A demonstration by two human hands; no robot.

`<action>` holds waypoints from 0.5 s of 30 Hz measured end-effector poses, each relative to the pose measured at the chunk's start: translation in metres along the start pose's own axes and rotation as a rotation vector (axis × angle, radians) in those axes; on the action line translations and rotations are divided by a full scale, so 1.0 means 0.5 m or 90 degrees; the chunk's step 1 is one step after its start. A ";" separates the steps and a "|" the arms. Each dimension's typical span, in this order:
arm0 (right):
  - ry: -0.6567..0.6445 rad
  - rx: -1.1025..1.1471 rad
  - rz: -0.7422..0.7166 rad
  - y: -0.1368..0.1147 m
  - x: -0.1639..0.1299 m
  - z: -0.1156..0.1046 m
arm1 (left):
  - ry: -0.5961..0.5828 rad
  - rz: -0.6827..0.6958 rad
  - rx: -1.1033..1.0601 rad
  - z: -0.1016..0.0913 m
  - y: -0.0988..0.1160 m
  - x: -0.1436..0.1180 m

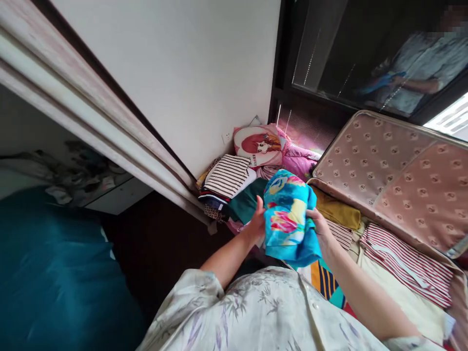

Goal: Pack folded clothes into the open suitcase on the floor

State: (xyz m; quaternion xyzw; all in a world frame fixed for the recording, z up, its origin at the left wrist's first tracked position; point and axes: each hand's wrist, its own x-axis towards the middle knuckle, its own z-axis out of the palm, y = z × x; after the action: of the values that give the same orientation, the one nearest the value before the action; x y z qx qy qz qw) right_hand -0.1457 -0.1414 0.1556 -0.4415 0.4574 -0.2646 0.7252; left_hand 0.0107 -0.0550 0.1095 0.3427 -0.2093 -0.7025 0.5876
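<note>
Blue floral cloth [288,214], bunched and held up between both hands above the near left corner of the open suitcase [409,287]. Left hand [258,219] grips its left edge; right hand [317,222] clasps its right edge. Striped garment [405,263] lies inside the suitcase. Folded clothes pile [228,183] and cartoon pillow [258,144] sit beyond, against the wall [183,68].

Both hands, left hand [257,220] and right hand [317,223], clasp blue floral cloth [288,219] above open suitcase [398,175]
</note>
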 end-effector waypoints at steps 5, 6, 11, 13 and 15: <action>-0.035 0.108 0.000 0.058 0.090 0.170 | 0.066 0.010 0.057 -0.186 0.163 0.010; -0.044 0.124 0.002 0.081 0.105 0.191 | 0.072 0.002 0.082 -0.227 0.185 0.017; -0.043 0.077 0.171 0.230 0.139 0.223 | 0.211 -0.073 0.236 -0.408 0.173 0.045; -0.020 0.019 0.262 0.274 0.131 0.205 | 0.308 -0.108 0.323 -0.456 0.124 0.040; -0.024 0.007 0.292 0.292 0.114 0.177 | 0.365 -0.103 0.387 -0.483 0.075 0.029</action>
State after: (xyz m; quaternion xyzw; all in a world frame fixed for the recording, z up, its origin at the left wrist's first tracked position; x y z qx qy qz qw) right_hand -0.0439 -0.0823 0.0191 -0.3268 0.5311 -0.0868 0.7769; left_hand 0.2106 -0.0512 -0.0315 0.6973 -0.2077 -0.5289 0.4369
